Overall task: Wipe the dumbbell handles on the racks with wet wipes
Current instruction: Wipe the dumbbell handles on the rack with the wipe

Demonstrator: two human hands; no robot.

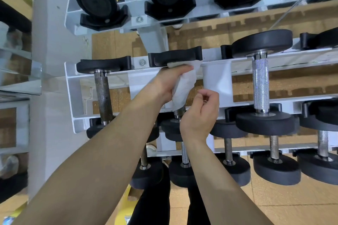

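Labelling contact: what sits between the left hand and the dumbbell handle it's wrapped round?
A white wet wipe, in the head view: the left hand grips it round the handle, bare only below the wipe.

White-painted steel rack [70, 87]: three tiers in view. Black round-headed dumbbells [260, 84] with knurled metal handles: top tier four, rightmost cut off by the frame; middle tier three with handles showing, a fourth at the right edge partly seen; bottom tier five. Crumpled white wet wipe [183, 87]: one. Bare hands: two, left hand [168, 82], right hand [199, 113]. Silver hex bolts [142, 62]: two
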